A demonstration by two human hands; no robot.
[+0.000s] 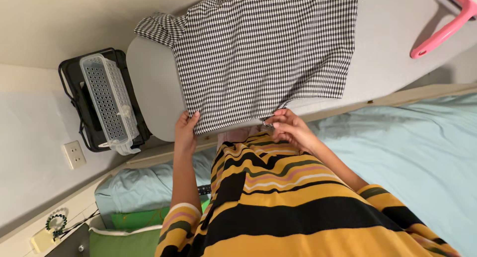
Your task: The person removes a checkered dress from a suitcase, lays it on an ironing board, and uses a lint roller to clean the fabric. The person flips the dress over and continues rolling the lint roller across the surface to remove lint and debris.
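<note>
1. Gripping the near hem of a black-and-white gingham cloth garment (268, 53), both hands work at the edge of a grey padded ironing board (154, 93); the garment lies spread flat on the board, directly ahead of the hands.

2. The left hand (185, 132) pinches the hem at its left corner, thumb on top and fingers curled under the cloth.

3. The right hand (288, 125) is closed on the hem further along, fingers bunched around a small fold of fabric. The two hands are well apart, with a taut stretch of hem between them.

4. Key relation: the garment extends away from the hands across the board, its long axis running from the held hem toward a short sleeve (161, 28) at the far left. Neither hand is clearly nearer; both touch the same edge.

5. Beyond the right hand, far along the board, lies one pink plastic clothes hanger (447, 26), apart from the garment.

6. To the left of the left hand, past the rounded end of the board, stands one white perforated plastic basket (107, 100) inside a black wire-framed holder (72, 95).

7. Near the left elbow, one white wall socket plate (74, 154) is set in the pale surface.

8. Under both forearms lies a light blue bedsheet (422, 152); the person's yellow, black and pink striped top (298, 207) fills the foreground.

9. Counts: one garment, one board, one hanger, one basket, two hands.
</note>
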